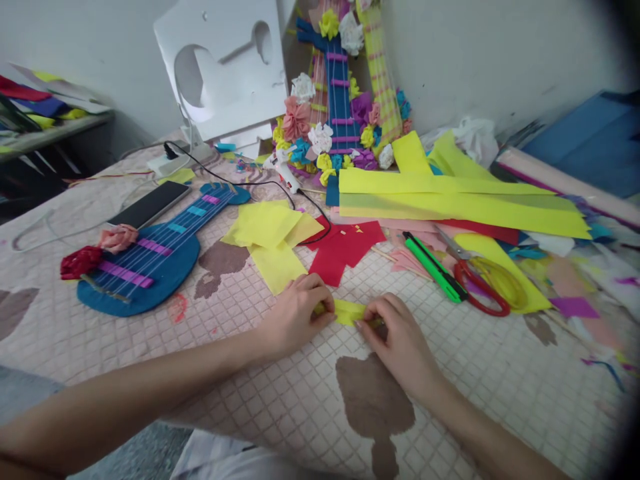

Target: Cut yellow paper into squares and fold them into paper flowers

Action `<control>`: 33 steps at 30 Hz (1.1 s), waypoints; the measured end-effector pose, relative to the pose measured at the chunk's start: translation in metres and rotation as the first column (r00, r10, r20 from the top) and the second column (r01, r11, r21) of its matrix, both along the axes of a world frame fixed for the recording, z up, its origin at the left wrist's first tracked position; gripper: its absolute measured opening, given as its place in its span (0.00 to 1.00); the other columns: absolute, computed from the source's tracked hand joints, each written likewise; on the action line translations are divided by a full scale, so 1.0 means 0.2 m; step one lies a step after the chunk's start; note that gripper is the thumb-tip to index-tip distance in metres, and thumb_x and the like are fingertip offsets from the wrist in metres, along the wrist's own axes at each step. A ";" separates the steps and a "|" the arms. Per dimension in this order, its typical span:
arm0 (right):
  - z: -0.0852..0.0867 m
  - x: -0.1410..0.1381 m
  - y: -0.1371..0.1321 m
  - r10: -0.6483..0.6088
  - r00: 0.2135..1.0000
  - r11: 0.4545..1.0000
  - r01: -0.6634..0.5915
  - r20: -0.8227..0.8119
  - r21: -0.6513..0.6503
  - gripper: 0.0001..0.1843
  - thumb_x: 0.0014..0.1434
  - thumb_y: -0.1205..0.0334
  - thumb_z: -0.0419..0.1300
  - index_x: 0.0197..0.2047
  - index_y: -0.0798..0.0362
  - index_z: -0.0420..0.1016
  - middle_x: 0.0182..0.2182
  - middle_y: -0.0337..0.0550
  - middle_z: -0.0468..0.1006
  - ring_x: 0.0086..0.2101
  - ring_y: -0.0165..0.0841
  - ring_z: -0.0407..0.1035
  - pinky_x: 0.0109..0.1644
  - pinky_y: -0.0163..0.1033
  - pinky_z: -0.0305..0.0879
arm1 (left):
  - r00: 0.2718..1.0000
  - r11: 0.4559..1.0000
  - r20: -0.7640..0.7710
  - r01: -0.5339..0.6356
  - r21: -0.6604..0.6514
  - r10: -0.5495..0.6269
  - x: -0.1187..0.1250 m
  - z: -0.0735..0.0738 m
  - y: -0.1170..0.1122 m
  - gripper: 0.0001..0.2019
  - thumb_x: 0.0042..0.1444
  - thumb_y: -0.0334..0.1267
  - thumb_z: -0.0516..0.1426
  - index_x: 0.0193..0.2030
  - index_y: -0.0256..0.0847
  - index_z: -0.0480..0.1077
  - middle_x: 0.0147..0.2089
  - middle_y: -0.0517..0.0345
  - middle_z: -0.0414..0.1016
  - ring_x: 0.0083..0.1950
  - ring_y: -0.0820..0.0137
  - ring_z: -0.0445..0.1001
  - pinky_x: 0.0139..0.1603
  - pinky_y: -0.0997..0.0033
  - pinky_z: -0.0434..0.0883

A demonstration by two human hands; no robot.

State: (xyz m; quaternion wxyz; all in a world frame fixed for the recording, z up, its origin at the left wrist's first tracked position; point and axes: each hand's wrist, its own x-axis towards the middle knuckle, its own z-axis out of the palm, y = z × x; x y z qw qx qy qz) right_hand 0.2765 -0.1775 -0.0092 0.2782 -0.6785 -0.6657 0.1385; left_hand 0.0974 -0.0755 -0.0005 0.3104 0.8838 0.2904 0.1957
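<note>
A small folded piece of yellow paper [349, 311] is stretched between my two hands, just over the quilted table cover. My left hand [300, 310] pinches its left end, fingers curled round it. At the other end, my right hand [393, 333] grips it between thumb and fingers. Behind my left hand lie several loose yellow paper squares [267, 230], overlapping one another. Next to them are red paper pieces [345, 250] with tiny yellow scraps on top.
On the left lies a blue paper guitar [145, 267] with paper roses, beside a black phone [149, 203]. A green cutter [435, 267] and scissors [483, 287] rest at right. Behind stand a glue gun [285, 172] with a black cord and flower-decorated guitars [340, 100].
</note>
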 end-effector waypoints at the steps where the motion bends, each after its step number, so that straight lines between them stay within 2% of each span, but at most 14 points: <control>1: 0.00 0.01 0.00 0.006 1.000 1.000 -0.006 -0.018 -0.001 0.06 0.58 0.67 0.55 0.32 0.51 0.60 0.31 0.42 0.65 0.35 0.37 0.61 0.38 0.42 0.61 | 1.000 1.000 0.014 0.007 -0.017 -0.007 0.00 0.00 0.00 0.02 0.51 0.29 0.58 0.31 0.38 0.69 0.37 0.57 0.68 0.41 0.68 0.67 0.44 0.67 0.64; 4: 0.01 0.02 -0.01 0.035 0.998 0.999 -0.035 -0.054 -0.013 0.06 0.58 0.70 0.53 0.33 0.51 0.60 0.32 0.42 0.65 0.36 0.36 0.61 0.39 0.42 0.61 | 0.999 0.998 0.043 0.035 -0.054 -0.033 -0.02 0.01 0.01 0.04 0.51 0.26 0.56 0.31 0.38 0.70 0.37 0.56 0.68 0.41 0.69 0.67 0.43 0.68 0.65; 9: 0.01 0.02 -0.02 0.037 0.997 0.999 -0.037 -0.075 -0.004 0.06 0.58 0.71 0.53 0.34 0.51 0.60 0.32 0.41 0.65 0.35 0.35 0.61 0.38 0.42 0.61 | 0.998 0.998 0.049 0.035 -0.052 -0.033 -0.02 0.00 0.02 0.01 0.51 0.29 0.57 0.30 0.37 0.69 0.35 0.56 0.68 0.39 0.69 0.67 0.41 0.69 0.65; 13: 0.00 0.03 -0.02 -0.022 0.993 0.999 0.025 -0.114 0.026 0.08 0.57 0.72 0.53 0.38 0.51 0.59 0.34 0.42 0.64 0.35 0.35 0.62 0.37 0.41 0.63 | 0.994 0.998 0.105 -0.023 -0.062 0.029 -0.03 -0.01 0.01 0.11 0.48 0.23 0.55 0.38 0.38 0.68 0.38 0.56 0.68 0.41 0.69 0.67 0.43 0.68 0.66; 15: 0.00 0.03 -0.03 0.006 0.993 0.999 -0.002 -0.114 0.034 0.10 0.58 0.72 0.51 0.42 0.51 0.61 0.38 0.44 0.63 0.37 0.34 0.62 0.38 0.40 0.65 | 0.994 0.998 0.113 0.000 -0.060 0.007 -0.03 -0.01 0.01 0.14 0.49 0.23 0.54 0.42 0.39 0.69 0.42 0.54 0.68 0.42 0.69 0.67 0.44 0.68 0.67; 18: 0.01 0.04 -0.04 0.096 0.992 0.995 -0.095 -0.077 0.022 0.12 0.60 0.72 0.49 0.46 0.50 0.63 0.42 0.45 0.62 0.41 0.34 0.63 0.43 0.41 0.66 | 0.996 0.999 0.082 0.039 -0.033 -0.036 -0.04 0.00 0.01 0.12 0.51 0.24 0.53 0.39 0.40 0.72 0.41 0.53 0.68 0.43 0.68 0.68 0.46 0.66 0.67; 24: 0.01 0.07 -0.05 0.173 0.981 0.983 -0.178 0.088 0.052 0.13 0.60 0.67 0.54 0.49 0.51 0.63 0.46 0.49 0.63 0.46 0.37 0.64 0.48 0.43 0.68 | 0.997 0.999 0.063 0.040 -0.013 -0.039 -0.03 0.00 0.01 0.10 0.52 0.24 0.54 0.38 0.38 0.74 0.40 0.52 0.68 0.43 0.67 0.68 0.47 0.66 0.68; 29: 0.02 0.08 -0.04 0.226 0.911 0.953 -0.280 0.345 0.115 0.08 0.62 0.69 0.52 0.44 0.53 0.67 0.43 0.48 0.70 0.42 0.38 0.67 0.46 0.46 0.68 | 0.997 0.998 0.039 0.067 -0.008 -0.067 -0.04 0.01 0.02 0.07 0.53 0.29 0.56 0.39 0.38 0.74 0.40 0.51 0.68 0.43 0.66 0.68 0.47 0.64 0.68; 33: 0.03 0.08 -0.03 0.219 0.870 0.935 -0.317 0.443 0.160 0.08 0.62 0.70 0.51 0.42 0.54 0.69 0.41 0.48 0.73 0.41 0.38 0.69 0.43 0.45 0.69 | 0.991 0.990 0.006 0.135 0.028 -0.135 -0.07 0.02 0.03 0.14 0.46 0.36 0.64 0.42 0.38 0.72 0.43 0.51 0.68 0.46 0.64 0.67 0.48 0.63 0.68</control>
